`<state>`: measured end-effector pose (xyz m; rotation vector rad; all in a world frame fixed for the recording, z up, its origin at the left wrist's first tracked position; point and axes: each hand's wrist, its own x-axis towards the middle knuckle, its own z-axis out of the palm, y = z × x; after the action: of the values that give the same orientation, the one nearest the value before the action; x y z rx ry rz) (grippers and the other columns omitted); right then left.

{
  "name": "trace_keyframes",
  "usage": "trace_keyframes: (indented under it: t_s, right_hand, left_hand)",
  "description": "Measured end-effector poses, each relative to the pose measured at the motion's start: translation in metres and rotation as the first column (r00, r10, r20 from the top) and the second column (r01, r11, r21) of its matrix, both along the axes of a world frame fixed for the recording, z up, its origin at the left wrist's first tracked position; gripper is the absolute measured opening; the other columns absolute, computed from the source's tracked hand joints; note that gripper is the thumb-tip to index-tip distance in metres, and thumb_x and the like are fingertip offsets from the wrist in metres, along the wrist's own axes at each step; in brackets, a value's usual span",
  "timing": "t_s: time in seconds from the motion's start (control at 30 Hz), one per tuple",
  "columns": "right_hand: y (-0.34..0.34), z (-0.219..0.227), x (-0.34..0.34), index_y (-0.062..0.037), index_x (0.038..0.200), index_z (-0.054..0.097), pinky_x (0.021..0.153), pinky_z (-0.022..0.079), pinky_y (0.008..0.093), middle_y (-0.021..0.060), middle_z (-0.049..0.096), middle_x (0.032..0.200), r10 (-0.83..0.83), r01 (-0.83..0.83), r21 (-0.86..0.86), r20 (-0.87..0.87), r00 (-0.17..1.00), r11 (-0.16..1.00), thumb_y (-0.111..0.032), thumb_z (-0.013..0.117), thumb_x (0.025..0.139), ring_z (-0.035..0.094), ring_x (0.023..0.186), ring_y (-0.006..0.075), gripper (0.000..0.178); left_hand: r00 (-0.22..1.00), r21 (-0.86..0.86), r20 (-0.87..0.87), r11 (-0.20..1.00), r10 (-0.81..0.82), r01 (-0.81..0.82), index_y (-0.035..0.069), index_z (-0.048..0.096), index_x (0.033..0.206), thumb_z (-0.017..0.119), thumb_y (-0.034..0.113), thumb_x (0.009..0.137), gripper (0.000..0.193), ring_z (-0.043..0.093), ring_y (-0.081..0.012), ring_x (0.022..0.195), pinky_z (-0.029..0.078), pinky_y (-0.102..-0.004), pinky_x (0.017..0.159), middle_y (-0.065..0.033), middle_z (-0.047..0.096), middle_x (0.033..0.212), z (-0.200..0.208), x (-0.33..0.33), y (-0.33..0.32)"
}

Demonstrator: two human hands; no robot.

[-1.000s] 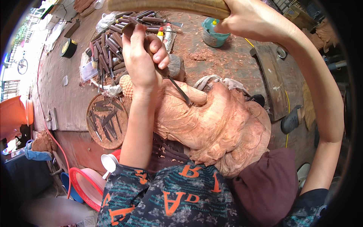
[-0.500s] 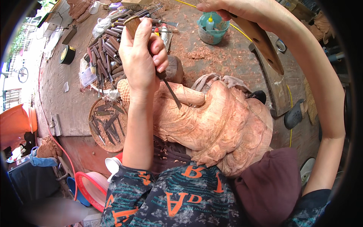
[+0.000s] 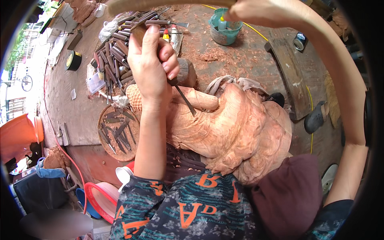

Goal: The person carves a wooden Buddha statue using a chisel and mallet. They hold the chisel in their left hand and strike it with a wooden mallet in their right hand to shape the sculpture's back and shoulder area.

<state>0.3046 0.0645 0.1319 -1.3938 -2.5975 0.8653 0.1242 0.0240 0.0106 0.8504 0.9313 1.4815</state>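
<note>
My left hand (image 3: 154, 66) is closed around the handle of a carving chisel (image 3: 185, 97), thumb up along its wooden end. The chisel's thin blade slants down, its tip at the surface of a large reddish wood carving (image 3: 224, 124) with rounded, fold-like forms. My right hand (image 3: 248, 12) grips a long wooden bat (image 3: 172, 3) at the top edge of the view. The bat lies across, above the chisel's butt end, blurred and partly cut off; I cannot tell whether they touch. A dark cloth-covered leg lies against the carving's lower right.
A heap of wooden-handled chisels (image 3: 116, 52) lies at the far left. Nearer is a round tray (image 3: 105, 145) of loose blades. A teal bucket (image 3: 225, 36) holds a small bottle. A plank (image 3: 289, 74), a can (image 3: 300, 41) and a dark clog (image 3: 315, 118) lie right. Wood shavings are scattered about.
My right hand has swung the wooden bat from the upper right to the left, over the chisel. My left hand keeps its grip; the view has shifted slightly.
</note>
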Motion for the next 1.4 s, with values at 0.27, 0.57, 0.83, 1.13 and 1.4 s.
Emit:
trace_keyframes:
  t_s: [0.27, 0.57, 0.83, 1.13, 1.4]
  right_hand:
    - [-0.011, -0.007, 0.0, -0.0001, 0.113, 0.046, 0.062, 0.047, 0.0342, 0.0179, 0.058, 0.083, 0.02, -0.021, 0.039, 0.033, 0.999, 0.999, 0.0, 0.044, 0.071, 0.058, 0.073, 0.0243, 0.042]
    - [-0.015, -0.017, 0.002, 0.0, 0.129, 0.034, 0.079, 0.045, 0.0357, 0.0239, 0.053, 0.103, -0.138, 0.169, 0.198, -0.162, 0.977, 0.966, -0.014, 0.057, 0.076, 0.054, 0.091, 0.0272, 0.059]
    - [0.0, -0.013, 0.005, 0.0036, 0.115, 0.046, 0.073, 0.048, 0.0382, 0.0251, 0.058, 0.093, 0.083, -0.084, 0.183, 0.013, 0.996, 0.98, -0.002, 0.045, 0.07, 0.058, 0.084, 0.0322, 0.045]
    - [-0.005, -0.019, -0.008, 0.0042, 0.115, 0.046, 0.073, 0.048, 0.0378, 0.0224, 0.06, 0.089, 0.14, -0.115, 0.343, -0.049, 0.989, 0.932, -0.003, 0.044, 0.074, 0.059, 0.082, 0.0286, 0.042]
    - [0.009, -0.003, -0.02, -0.003, 0.117, 0.047, 0.058, 0.048, 0.0319, 0.0171, 0.058, 0.079, 0.055, -0.051, -0.038, 0.107, 0.993, 0.998, -0.003, 0.045, 0.076, 0.057, 0.068, 0.0205, 0.04]
  left_hand:
    - [0.977, 0.045, 0.197, 0.995, 0.08, -0.091, 0.011, 0.042, 0.095, 0.043, 0.021, 0.092, 0.011, 0.032, -0.0055, 0.044, 0.027, -0.0193, 0.036, 0.0026, 0.036, 0.06, -0.011, -0.018, 0.005]
    - [0.996, 0.125, -0.059, 0.99, 0.068, -0.06, 0.011, 0.045, 0.103, 0.048, 0.017, 0.091, 0.014, 0.032, -0.0053, 0.043, 0.026, -0.0185, 0.034, 0.0005, 0.037, 0.061, 0.006, 0.003, -0.006]
    - [0.995, 0.102, -0.048, 0.992, 0.084, -0.079, 0.011, 0.044, 0.098, 0.049, 0.015, 0.09, 0.01, 0.031, -0.0046, 0.042, 0.024, -0.0177, 0.034, 0.0017, 0.034, 0.058, 0.002, 0.001, -0.006]
    - [0.988, 0.077, -0.052, 0.987, 0.144, -0.14, 0.011, 0.044, 0.099, 0.047, 0.016, 0.091, 0.01, 0.029, -0.0044, 0.041, 0.024, -0.0185, 0.034, 0.001, 0.035, 0.058, -0.003, -0.007, -0.008]
    - [0.991, 0.082, 0.003, 0.988, 0.131, -0.131, 0.012, 0.039, 0.095, 0.044, 0.02, 0.092, 0.011, 0.03, -0.0059, 0.041, 0.025, -0.0201, 0.034, -0.0002, 0.037, 0.06, -0.007, -0.022, -0.008]
